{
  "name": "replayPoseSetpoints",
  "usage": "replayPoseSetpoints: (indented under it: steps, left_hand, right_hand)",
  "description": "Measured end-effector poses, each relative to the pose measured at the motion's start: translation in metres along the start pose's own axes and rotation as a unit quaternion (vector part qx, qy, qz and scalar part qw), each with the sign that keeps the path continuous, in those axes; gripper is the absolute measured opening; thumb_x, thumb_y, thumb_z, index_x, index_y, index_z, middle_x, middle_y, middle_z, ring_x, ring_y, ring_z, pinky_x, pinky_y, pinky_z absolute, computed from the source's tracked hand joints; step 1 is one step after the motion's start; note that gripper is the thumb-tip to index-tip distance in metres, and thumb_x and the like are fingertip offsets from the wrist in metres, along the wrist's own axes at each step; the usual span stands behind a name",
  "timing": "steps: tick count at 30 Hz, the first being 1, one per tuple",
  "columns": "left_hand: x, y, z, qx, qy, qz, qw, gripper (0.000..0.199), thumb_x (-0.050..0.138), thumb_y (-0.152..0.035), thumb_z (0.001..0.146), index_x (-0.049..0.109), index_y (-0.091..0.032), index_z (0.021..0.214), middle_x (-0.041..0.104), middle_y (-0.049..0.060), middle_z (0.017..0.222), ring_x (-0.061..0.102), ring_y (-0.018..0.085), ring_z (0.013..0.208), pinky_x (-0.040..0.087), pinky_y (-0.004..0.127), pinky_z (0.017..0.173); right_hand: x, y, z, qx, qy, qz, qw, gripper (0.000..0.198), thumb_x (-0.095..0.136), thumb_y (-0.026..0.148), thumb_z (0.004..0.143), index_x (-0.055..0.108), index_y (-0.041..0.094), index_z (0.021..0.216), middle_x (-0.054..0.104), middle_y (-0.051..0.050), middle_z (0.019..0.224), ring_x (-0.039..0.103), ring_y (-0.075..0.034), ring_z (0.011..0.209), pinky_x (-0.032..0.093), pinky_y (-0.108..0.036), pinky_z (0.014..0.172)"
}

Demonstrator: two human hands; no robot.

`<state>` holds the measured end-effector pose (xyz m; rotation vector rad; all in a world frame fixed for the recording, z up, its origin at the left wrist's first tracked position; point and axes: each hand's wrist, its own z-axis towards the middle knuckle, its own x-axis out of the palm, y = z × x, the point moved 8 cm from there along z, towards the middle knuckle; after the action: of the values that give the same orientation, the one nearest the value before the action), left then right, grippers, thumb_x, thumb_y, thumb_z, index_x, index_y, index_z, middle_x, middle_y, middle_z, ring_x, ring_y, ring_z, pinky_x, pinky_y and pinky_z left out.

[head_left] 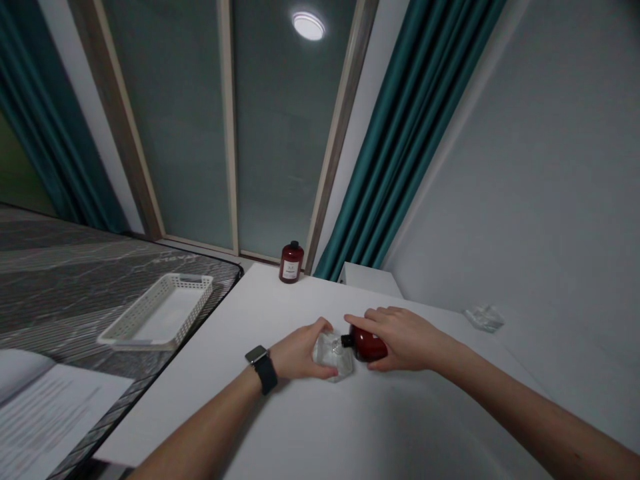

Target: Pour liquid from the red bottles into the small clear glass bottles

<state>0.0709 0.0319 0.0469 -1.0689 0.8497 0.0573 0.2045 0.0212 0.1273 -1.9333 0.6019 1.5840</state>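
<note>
While both hands meet at mid-table, the scene itemises as follows, largest first.

Table: white table (310, 427), bearing everything the hands work on; a dark marbled surface adjoins it on the left.
Tray: white perforated tray (157, 310), on the dark surface, well apart from the hands.
Standing bottle: dark red bottle with label (291, 262), upright at the far edge by the window frame, untouched.
Tipped bottle: red bottle (367, 343) lying over on its side, long axis running left-right, black neck pointing left toward the glass.
Glass vessel: clear faceted glass container (334, 357), resting on the table, just left of the bottle's neck, touching or nearly so.
Right hand: right hand (405, 339), fingers draped over the top of the tipped bottle, loosely curled, gripping it from above.
Left hand: left hand (300, 352), watch at the wrist, fingers partly closed around the glass container's left side, steadying it.
Key relation: bottle lies right of the glass; neck and glass meet between the two hands, each hand nearest its own item.
Clear object: small glassy piece (484, 317), far right; kind unclear.
</note>
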Motion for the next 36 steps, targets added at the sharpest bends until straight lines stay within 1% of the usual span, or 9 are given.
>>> replayPoseSetpoints:
  steps: [8, 22, 28, 36]
  left_hand:
    - [-0.0012, -0.0027, -0.0009, 0.001, 0.003, -0.007, 1.000, 0.058, 0.079, -0.039, 0.068, 0.047, -0.019, 0.112, 0.066, 0.007, 0.102, 0.063, 0.026, 0.088, 0.047, 0.032, 0.075]
    - [0.0011, -0.0002, -0.0005, 0.000, 0.007, -0.008, 1.000, 0.060, 0.079, -0.037, 0.068, 0.046, -0.019, 0.114, 0.066, 0.008, 0.104, 0.064, 0.027, 0.091, 0.047, 0.034, 0.078]
    - [-0.0003, -0.0018, -0.0005, 0.005, -0.001, -0.003, 1.000, 0.061, 0.080, -0.038, 0.067, 0.046, -0.019, 0.113, 0.066, 0.008, 0.104, 0.063, 0.028, 0.093, 0.047, 0.034, 0.079]
    - [-0.0001, -0.0007, -0.0005, -0.001, -0.002, -0.005, 1.000, 0.061, 0.080, -0.038, 0.066, 0.046, -0.020, 0.113, 0.066, 0.006, 0.102, 0.063, 0.026, 0.090, 0.047, 0.033, 0.076]
  right_hand:
    - [-0.0008, 0.0001, -0.0003, -0.001, 0.000, 0.005, 1.000, 0.082, 0.072, 0.046, 0.074, 0.038, 0.026, 0.146, 0.068, -0.012, 0.110, 0.065, -0.032, 0.093, 0.047, -0.042, 0.080]
    - [-0.0016, 0.0007, 0.0002, -0.009, 0.000, -0.001, 1.000, 0.082, 0.071, 0.047, 0.075, 0.038, 0.025, 0.147, 0.068, -0.012, 0.110, 0.065, -0.032, 0.093, 0.047, -0.042, 0.080]
    - [-0.0019, 0.0010, 0.0003, -0.013, -0.001, 0.000, 1.000, 0.082, 0.071, 0.047, 0.075, 0.038, 0.024, 0.146, 0.068, -0.012, 0.110, 0.065, -0.032, 0.092, 0.046, -0.041, 0.079]
    - [-0.0048, 0.0026, 0.0013, -0.015, 0.005, -0.010, 1.000, 0.081, 0.070, 0.047, 0.075, 0.039, 0.025, 0.146, 0.068, -0.012, 0.110, 0.066, -0.032, 0.092, 0.047, -0.041, 0.079]
